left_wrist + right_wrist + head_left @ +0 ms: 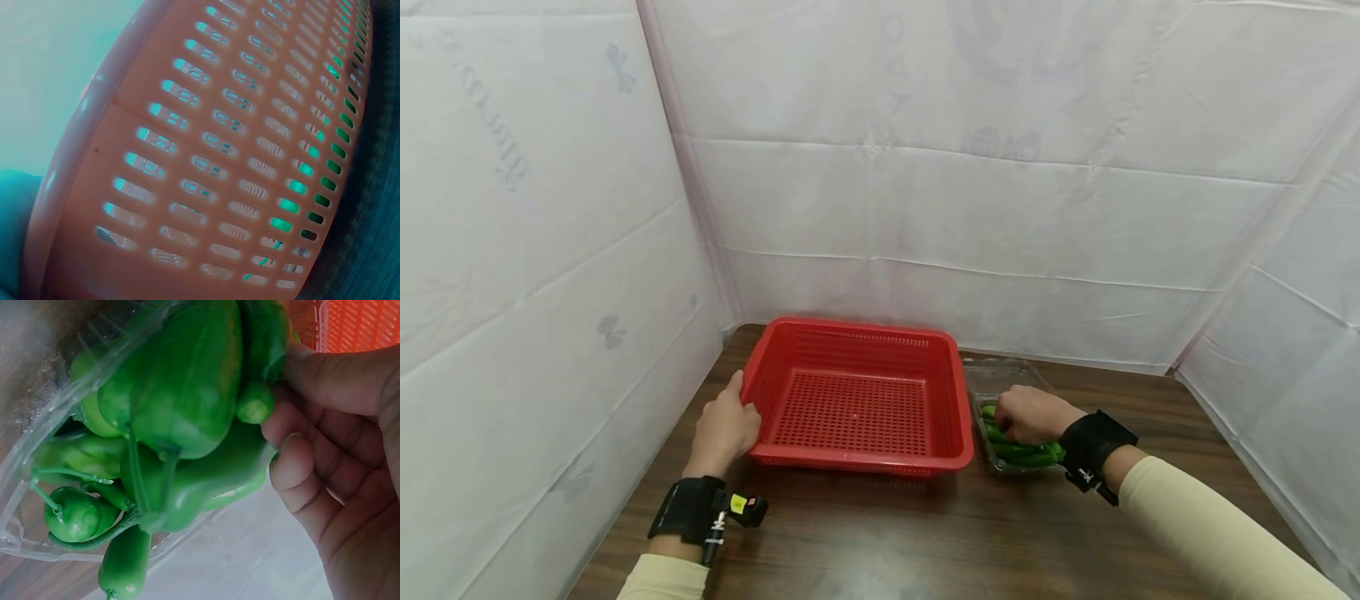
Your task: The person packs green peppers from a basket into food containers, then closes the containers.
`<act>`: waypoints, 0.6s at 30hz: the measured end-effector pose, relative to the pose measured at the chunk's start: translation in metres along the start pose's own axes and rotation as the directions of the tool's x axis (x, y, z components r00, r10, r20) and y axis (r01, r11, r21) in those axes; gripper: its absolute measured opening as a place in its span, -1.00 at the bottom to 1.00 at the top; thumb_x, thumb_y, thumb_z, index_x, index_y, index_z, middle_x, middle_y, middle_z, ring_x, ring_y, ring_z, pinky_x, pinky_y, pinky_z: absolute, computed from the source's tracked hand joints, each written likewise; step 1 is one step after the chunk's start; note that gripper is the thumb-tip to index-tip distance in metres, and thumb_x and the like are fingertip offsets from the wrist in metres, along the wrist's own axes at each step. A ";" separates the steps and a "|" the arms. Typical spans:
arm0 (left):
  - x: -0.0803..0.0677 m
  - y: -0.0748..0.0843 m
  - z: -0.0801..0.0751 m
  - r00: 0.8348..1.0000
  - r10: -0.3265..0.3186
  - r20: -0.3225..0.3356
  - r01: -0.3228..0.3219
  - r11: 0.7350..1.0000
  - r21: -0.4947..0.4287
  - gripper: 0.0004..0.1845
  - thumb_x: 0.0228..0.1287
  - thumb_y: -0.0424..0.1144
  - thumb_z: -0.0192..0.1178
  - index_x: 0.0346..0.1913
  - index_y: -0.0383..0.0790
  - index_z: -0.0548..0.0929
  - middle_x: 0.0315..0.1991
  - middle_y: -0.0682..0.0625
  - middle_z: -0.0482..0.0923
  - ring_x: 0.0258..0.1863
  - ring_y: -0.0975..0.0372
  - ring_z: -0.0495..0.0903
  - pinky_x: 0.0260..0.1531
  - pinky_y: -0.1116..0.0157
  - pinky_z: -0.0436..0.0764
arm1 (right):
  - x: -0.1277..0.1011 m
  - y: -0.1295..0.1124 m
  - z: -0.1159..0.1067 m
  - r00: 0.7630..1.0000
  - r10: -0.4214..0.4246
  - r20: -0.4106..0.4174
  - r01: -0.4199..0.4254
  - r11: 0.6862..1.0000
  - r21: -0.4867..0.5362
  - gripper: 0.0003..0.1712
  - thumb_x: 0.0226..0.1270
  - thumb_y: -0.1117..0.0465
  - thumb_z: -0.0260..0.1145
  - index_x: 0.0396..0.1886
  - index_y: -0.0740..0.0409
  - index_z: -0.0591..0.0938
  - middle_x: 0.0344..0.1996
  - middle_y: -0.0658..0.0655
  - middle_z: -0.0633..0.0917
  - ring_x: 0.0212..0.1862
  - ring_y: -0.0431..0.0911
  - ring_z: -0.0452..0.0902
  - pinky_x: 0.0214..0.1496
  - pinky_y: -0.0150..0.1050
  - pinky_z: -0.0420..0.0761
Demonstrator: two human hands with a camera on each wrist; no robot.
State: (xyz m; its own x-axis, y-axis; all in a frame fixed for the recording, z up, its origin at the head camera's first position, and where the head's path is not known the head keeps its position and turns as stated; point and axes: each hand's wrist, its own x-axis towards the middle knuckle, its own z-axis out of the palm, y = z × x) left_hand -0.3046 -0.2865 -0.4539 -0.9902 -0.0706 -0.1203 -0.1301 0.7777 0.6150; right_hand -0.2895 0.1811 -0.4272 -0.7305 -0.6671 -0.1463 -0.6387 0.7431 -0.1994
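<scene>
A red plastic basket [850, 457] with slotted walls stands on the table. My left hand [726, 425] grips its left rim; the left wrist view shows the basket's perforated side wall [144, 187] close up. To the right of the basket, a clear plastic container [992, 468] holds several green peppers [1026, 454], some with long thin stems. My right hand [1033, 414] reaches down into this container. In the right wrist view, its thumb [337, 378] and curled fingers pinch a slender green pepper [259, 344] beside larger peppers [181, 387].
The basket holds nothing and its slotted floor [850, 408] shows. A clear lid [1000, 375] lies folded back behind the container. White sheeting [925, 208] walls the brown wooden table [880, 550] at the back and both sides.
</scene>
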 end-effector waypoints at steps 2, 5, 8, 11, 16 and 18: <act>0.001 0.000 0.001 1.000 0.000 0.002 0.000 1.000 -0.010 -0.25 0.53 -0.30 -0.07 0.68 -0.28 -0.06 0.14 -0.50 0.55 -0.18 -0.06 0.65 -0.33 0.12 0.58 | 0.001 0.000 0.001 1.000 0.004 0.002 -0.004 1.000 -0.006 -0.58 0.07 0.53 0.37 -0.74 0.01 0.47 -0.69 -0.21 0.14 -0.57 -0.32 0.01 -0.47 -0.39 0.12; 0.001 0.000 0.001 1.000 -0.006 0.006 0.006 1.000 -0.020 -0.25 0.54 -0.30 -0.08 0.68 -0.26 -0.07 0.12 -0.48 0.56 -0.23 -0.03 0.65 -0.39 0.18 0.55 | 0.001 0.002 0.002 1.000 0.007 0.007 -0.007 1.000 -0.005 -0.58 0.06 0.53 0.36 -0.75 0.00 0.46 -0.69 -0.21 0.13 -0.58 -0.32 0.00 -0.48 -0.40 0.11; 0.000 0.000 0.001 1.000 -0.011 0.009 0.012 1.000 -0.028 -0.25 0.54 -0.31 -0.08 0.68 -0.25 -0.05 0.10 -0.46 0.56 -0.25 -0.01 0.65 -0.42 0.20 0.53 | 0.002 0.003 0.004 1.000 0.013 0.014 -0.013 1.000 -0.001 -0.56 0.08 0.53 0.36 -0.75 -0.01 0.44 -0.69 -0.21 0.12 -0.58 -0.32 -0.01 -0.48 -0.40 0.10; 0.000 0.001 0.001 1.000 -0.014 0.008 0.014 0.999 -0.032 -0.27 0.53 -0.31 -0.07 0.67 -0.25 -0.02 0.09 -0.45 0.57 -0.24 -0.02 0.65 -0.42 0.20 0.54 | 0.002 0.003 0.004 1.000 0.009 0.016 -0.008 1.000 -0.007 -0.55 0.08 0.53 0.36 -0.74 -0.02 0.44 -0.69 -0.20 0.12 -0.58 -0.32 -0.01 -0.48 -0.40 0.10; 0.000 0.001 0.000 1.000 -0.013 0.005 0.014 0.999 -0.032 -0.27 0.53 -0.31 -0.07 0.67 -0.24 -0.02 0.08 -0.44 0.58 -0.24 -0.02 0.64 -0.40 0.19 0.54 | 0.003 0.003 0.003 1.000 0.015 0.024 -0.015 1.000 -0.002 -0.58 0.09 0.53 0.36 -0.74 0.02 0.47 -0.69 -0.21 0.13 -0.59 -0.32 0.00 -0.48 -0.40 0.10; 0.001 0.001 0.000 1.000 -0.012 0.004 0.012 0.999 -0.033 -0.26 0.54 -0.30 -0.08 0.68 -0.24 -0.04 0.08 -0.44 0.58 -0.24 -0.01 0.64 -0.40 0.19 0.53 | 0.003 0.002 0.002 1.000 0.010 0.025 -0.010 1.000 -0.005 -0.60 0.09 0.52 0.37 -0.74 0.03 0.49 -0.69 -0.21 0.15 -0.59 -0.33 0.02 -0.49 -0.40 0.11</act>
State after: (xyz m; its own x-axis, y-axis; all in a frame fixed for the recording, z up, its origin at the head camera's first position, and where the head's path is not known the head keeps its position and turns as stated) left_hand -0.3052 -0.2857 -0.4536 -0.9884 -0.0777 -0.1307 -0.1438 0.7560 0.6386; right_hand -0.2928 0.1802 -0.4296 -0.7305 -0.6608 -0.1721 -0.6327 0.7498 -0.1935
